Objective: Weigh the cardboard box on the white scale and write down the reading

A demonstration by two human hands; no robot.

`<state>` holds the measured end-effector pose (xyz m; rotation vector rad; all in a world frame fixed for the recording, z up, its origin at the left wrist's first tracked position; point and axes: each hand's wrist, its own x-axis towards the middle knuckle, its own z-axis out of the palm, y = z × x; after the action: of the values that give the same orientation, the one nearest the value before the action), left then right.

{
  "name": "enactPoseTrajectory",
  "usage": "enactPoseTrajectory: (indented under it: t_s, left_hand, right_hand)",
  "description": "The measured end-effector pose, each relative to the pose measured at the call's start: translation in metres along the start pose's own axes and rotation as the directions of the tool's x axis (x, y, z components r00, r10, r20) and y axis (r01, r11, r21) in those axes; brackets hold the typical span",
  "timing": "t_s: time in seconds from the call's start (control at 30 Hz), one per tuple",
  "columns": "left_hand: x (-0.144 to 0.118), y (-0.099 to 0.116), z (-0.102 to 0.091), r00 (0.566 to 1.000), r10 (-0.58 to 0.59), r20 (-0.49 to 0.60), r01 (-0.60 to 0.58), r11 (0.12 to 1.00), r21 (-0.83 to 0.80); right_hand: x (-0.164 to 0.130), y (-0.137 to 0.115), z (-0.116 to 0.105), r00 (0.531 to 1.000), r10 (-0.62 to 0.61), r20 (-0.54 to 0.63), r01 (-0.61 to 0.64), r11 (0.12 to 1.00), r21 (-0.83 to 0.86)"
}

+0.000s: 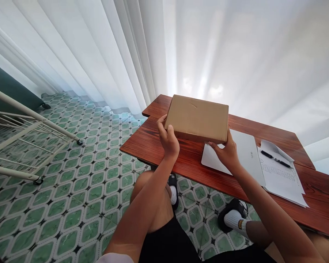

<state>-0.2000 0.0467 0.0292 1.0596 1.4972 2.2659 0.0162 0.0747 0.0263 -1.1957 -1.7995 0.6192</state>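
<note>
Left hand point(168, 138); right hand point(227, 153); both clasped

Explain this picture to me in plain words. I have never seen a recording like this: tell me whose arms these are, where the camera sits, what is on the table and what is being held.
There is one picture, taken by a camera worn on a person's head, looking forward and down. So the two bare arms reaching in from the bottom are that person's own, and their knees and feet show below over a green tiled floor.

The left hand and the right hand grip a flat brown cardboard box by its near corners, one hand at each. Whether the box rests on the table or is lifted just above it, I cannot tell.

Under it is a reddish wooden table. On the table lie a closed white laptop, partly under the box, and beside it some printed papers with a black pen on top. White curtains hang behind, and a white metal rack stands at the left.
</note>
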Motion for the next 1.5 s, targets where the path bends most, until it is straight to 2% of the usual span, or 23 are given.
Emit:
enactPoseTrajectory:
  t_s: [0.2, 0.37, 0.43, 0.67, 0.83, 1.07, 1.5]
  left_hand:
    - [-0.014, 0.007, 0.015, 0.984, 0.084, 0.158, -0.074, 0.995, -0.069]
    - [-0.025, 0.008, 0.027, 0.950, 0.131, 0.282, -0.101, 0.988, -0.117]
    - [-0.030, 0.007, 0.032, 0.929, 0.134, 0.345, -0.077, 0.982, -0.172]
    - [-0.049, 0.004, 0.049, 0.799, 0.102, 0.592, 0.111, 0.943, -0.312]
    - [-0.060, 0.000, 0.058, 0.705, 0.141, 0.695, 0.159, 0.924, -0.349]
    - [-0.069, -0.006, 0.060, 0.590, 0.121, 0.798, 0.248, 0.914, -0.322]
    - [-0.072, -0.014, 0.054, 0.594, 0.086, 0.800, 0.268, 0.916, -0.298]
  right_hand:
    - [-0.010, 0.014, -0.029, 0.998, -0.026, -0.061, 0.026, 1.000, -0.002]
    - [-0.020, 0.029, -0.056, 0.992, -0.056, -0.110, 0.054, 0.998, -0.018]
    - [-0.024, 0.036, -0.069, 0.991, -0.045, -0.128, 0.044, 0.999, -0.010]
    - [-0.045, 0.058, -0.109, 0.976, 0.012, -0.219, -0.013, 1.000, 0.000]
    - [-0.058, 0.075, -0.130, 0.961, 0.028, -0.276, -0.027, 1.000, 0.007]
    - [-0.067, 0.088, -0.155, 0.953, 0.039, -0.300, -0.037, 0.999, 0.013]
    - [-0.074, 0.088, -0.152, 0.955, 0.078, -0.285, -0.086, 0.996, -0.016]
